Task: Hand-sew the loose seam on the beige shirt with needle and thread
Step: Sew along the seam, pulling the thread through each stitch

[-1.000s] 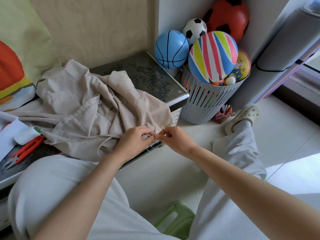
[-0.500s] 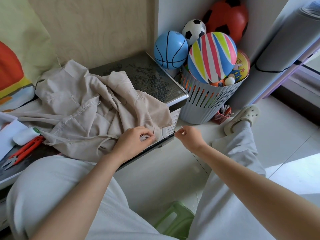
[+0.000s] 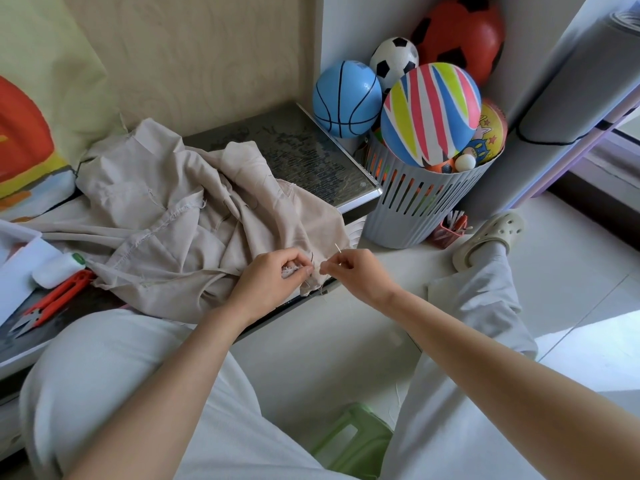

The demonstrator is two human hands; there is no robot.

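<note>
So your beige shirt (image 3: 180, 230) sits crumpled on the low dark table (image 3: 311, 157), your left hand (image 3: 273, 282) curled and pinching its frayed edge at the table's front, while your right hand (image 3: 356, 275) pinches the needle (image 3: 337, 250), one end sticking up, right beside it.

Beige shirt (image 3: 180, 237), orange snips (image 3: 52, 303) on table (image 3: 311, 157)

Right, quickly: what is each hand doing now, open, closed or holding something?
Left hand: closed, pinching the frayed seam edge of the beige shirt.
Right hand: closed, pinching the needle beside that seam.
</note>
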